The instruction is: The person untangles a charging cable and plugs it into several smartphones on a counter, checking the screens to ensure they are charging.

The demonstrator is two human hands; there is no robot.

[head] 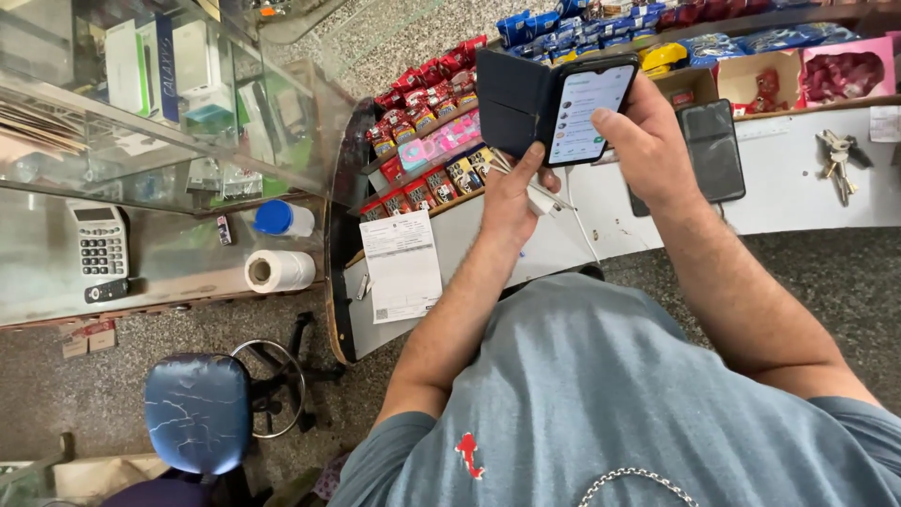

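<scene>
A smartphone [591, 111] with a lit screen sits in an open dark folio case [511, 101], held up over a white counter [788, 192]. My right hand [648, 141] grips the phone from the right, thumb resting on the screen. My left hand [511, 197] supports the case from below and also pinches a white charger plug with its cable [549, 199]. A second dark phone [711, 155] lies flat on the counter just right of my right hand.
Racks of red and blue snack packets [422, 103] line the counter's far side. A bunch of keys [838, 160] lies at right, a paper bill [401, 266] at left. A glass showcase [141, 122] holds a calculator [99, 246] and paper roll [279, 270]. A blue stool [197, 411] stands below.
</scene>
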